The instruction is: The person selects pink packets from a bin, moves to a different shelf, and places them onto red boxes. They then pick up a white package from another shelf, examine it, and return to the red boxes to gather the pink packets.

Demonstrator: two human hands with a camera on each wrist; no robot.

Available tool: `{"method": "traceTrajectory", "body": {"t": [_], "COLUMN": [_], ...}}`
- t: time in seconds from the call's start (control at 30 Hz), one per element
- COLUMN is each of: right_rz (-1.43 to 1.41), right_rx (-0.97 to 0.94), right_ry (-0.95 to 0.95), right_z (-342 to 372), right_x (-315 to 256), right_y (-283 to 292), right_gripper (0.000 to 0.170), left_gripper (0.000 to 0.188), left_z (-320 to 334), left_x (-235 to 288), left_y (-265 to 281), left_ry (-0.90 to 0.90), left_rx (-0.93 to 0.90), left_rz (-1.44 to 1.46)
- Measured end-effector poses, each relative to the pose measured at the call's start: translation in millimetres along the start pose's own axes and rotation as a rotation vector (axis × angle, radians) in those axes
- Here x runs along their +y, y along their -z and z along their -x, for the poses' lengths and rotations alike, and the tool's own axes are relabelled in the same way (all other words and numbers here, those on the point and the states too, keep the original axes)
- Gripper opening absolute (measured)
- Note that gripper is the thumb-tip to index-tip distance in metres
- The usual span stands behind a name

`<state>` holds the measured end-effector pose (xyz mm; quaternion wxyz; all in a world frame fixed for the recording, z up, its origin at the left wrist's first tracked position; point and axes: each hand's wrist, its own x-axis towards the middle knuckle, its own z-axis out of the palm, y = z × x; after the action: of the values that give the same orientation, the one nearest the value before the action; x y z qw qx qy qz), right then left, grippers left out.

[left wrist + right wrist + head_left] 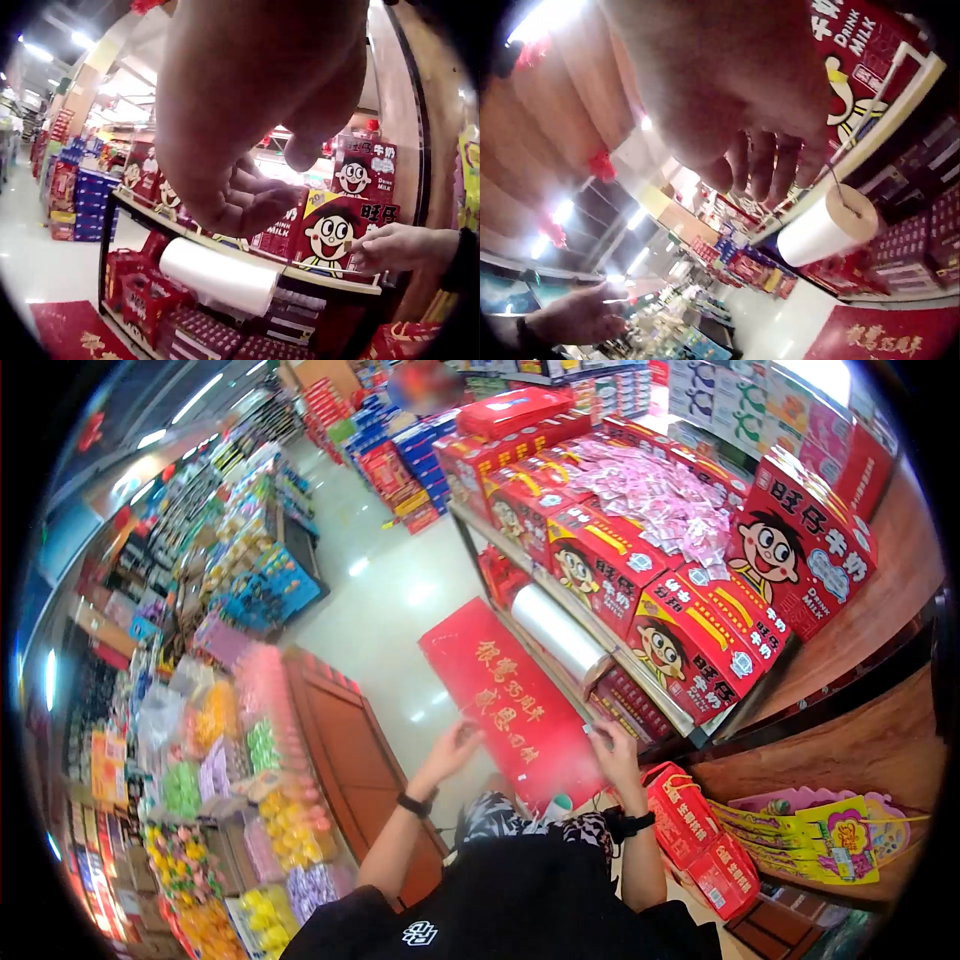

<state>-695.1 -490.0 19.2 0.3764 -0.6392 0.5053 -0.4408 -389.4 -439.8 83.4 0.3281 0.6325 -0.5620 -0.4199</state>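
Observation:
My left hand [450, 755] is raised in front of me, its fingers loosely bent and a gap showing between thumb and fingers. Opposite it, my right hand [614, 755] pinches a small pale piece [587, 729] at the fingertips, too small to name. That hand [401, 251] appears beside the red milk cartons in the left wrist view. A white plastic roll [560, 632] hangs under the shelf edge, beyond both hands. Below them lies a red floor mat [505, 700] with gold writing.
Red milk cartons [690, 640] line the shelf on the right, with pink packets [660, 495] heaped on top. At left stands a brown wooden counter [350, 760] bearing colourful packs. Red gift boxes [705, 850] sit low at right. A tiled aisle [370, 575] runs ahead.

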Motion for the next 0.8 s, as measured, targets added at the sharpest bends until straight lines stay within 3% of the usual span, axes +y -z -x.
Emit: {"method": "traceTrajectory", "body": {"t": [0.13,0.2,0.23,0.27,0.33,0.37,0.4,0.47,0.5,0.53,0.6,0.63,0.67,0.7,0.73,0.8], "right_rz": [0.014,-0.066,0.121,0.215,0.136,0.227,0.248,0.294,0.374,0.397,0.346,0.123,-0.195,0.030,0.253,0.617], "right_rx": [0.138,0.205,0.311,0.392,0.433,0.471,0.502,0.572,0.535,0.538,0.473,0.396,0.393,0.461,0.530,0.735], "right_ry": [0.126,0.018,0.194,0.254,0.107,0.148,0.166,0.135,0.100,0.126,-0.158,-0.156,-0.294,-0.358,-0.417,-0.515], "right_z": [-55,-85,-101,-118,-141,-154,-166,-190,-200,-219,-250,-271,-274,-288,-305,-326], "right_x": [-54,-70,-70,-72,-92,-83,-76,-67,-65,-58,-28,-13,-71,-61,-42,-2], "right_y": [41,55,62,67,81,85,88,93,96,104,117,135,136,144,152,149], "right_gripper": [0.019,0.016,0.015,0.016,0.016,0.022,0.022,0.035,0.047,0.047,0.057,0.063,0.071,0.076,0.081,0.087], "left_gripper": [0.026,0.024,0.022,0.021,0.020,0.020,0.019,0.018,0.018,0.018,0.021,0.025,0.029,0.042,0.042,0.052], "left_z": [-86,-138,-160,-177,-219,-238,-257,-284,-297,-312,-336,-350,-367,-388,-392,-400], "left_x": [54,79,95,109,127,133,141,162,170,178,190,190,190,178,181,185], "left_y": [8,0,-8,-18,-42,-59,-72,-96,-107,-116,-125,-131,-138,-149,-151,-152], "left_ry": [-0.175,-0.315,-0.358,-0.389,-0.497,-0.694,-0.776,-0.788,-0.869,-0.944,-0.949,-1.000,-1.058,-1.017,-1.030,-0.856], "left_rx": [-0.064,-0.074,-0.102,-0.128,-0.195,-0.174,-0.218,-0.213,-0.189,-0.157,-0.201,-0.121,-0.038,-0.029,-0.022,0.058], "left_rz": [-0.030,-0.091,-0.078,-0.057,-0.097,-0.014,0.032,0.010,0.014,0.017,0.082,0.005,-0.070,-0.166,-0.145,-0.317]}}
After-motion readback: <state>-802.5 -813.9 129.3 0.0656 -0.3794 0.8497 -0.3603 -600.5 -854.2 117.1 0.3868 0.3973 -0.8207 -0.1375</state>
